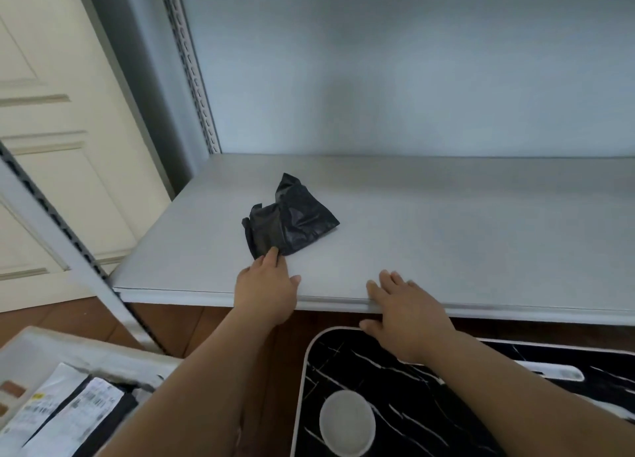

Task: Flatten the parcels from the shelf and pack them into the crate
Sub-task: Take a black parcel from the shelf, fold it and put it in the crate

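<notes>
Black crinkled plastic makes up the parcel [290, 216], a glossy, crumpled bag with a peaked far corner, lying on the pale grey shelf [446, 222] a little left of its middle and back from the near edge. The left hand [266, 284] reaches over the shelf's near edge, its fingertips on the parcel's near left corner; whether they pinch the plastic or only press on it cannot be told. The right hand [403, 314] lies well to the right of the parcel, fingers straight and spread flat on the shelf's rounded near lip, holding nothing. The shelf surface looks matt and smooth, with a perforated metal upright [192, 68] rising at its far left corner. At the near left stands the crate [86, 353], pale translucent plastic, holding flat parcels with white printed labels. At the near right is a black marble-patterned tabletop [412, 405] with white veins and a pale rounded rim, bearing a round white dish [347, 422].
</notes>
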A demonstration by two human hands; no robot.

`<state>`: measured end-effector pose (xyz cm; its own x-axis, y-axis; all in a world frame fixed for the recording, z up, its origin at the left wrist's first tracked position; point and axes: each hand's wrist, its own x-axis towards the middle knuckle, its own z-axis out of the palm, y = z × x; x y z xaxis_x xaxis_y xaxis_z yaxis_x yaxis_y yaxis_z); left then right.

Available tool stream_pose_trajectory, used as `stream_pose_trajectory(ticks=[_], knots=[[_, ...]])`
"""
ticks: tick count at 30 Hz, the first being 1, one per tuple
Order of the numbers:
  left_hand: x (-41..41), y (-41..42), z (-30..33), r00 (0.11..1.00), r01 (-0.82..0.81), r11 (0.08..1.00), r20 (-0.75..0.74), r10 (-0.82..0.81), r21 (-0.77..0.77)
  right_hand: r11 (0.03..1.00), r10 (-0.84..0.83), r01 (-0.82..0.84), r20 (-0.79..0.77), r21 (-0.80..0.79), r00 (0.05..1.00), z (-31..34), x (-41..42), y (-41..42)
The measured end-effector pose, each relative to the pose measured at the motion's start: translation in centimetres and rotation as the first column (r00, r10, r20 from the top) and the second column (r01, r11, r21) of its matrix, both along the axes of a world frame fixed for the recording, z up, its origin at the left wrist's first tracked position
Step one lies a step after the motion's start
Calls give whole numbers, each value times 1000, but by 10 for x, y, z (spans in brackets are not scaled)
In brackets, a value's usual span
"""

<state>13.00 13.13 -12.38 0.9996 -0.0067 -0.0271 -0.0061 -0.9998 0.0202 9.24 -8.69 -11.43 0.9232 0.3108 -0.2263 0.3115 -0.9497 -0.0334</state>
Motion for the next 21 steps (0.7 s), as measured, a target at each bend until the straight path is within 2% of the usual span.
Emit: stream_pose_trajectory(ticks=[4, 7, 10, 14, 16, 21], knots=[[-32, 0, 5, 979, 125, 990, 154, -134, 69, 990, -20, 31, -87, 135, 996, 8, -12, -7], [-59, 2, 11, 922, 242, 968, 293, -252, 71, 962, -30, 66, -141, 263, 990, 8, -35, -15], [-89, -6, 20, 832, 355, 934, 445, -331, 31, 886, -100, 165, -170, 434, 980, 9, -65, -31], [-135, -37, 43, 764, 386, 912, 601, -233, -137, 795, -233, 262, -124, 547, 964, 22, -108, -58], [-153, -54, 51, 781, 377, 897, 600, -174, -232, 751, -254, 254, -88, 609, 963, 28, -124, -68], [-188, -92, 69, 911, 242, 825, 412, -12, -511, 731, -314, 251, -14, 634, 949, 39, -152, -84]])
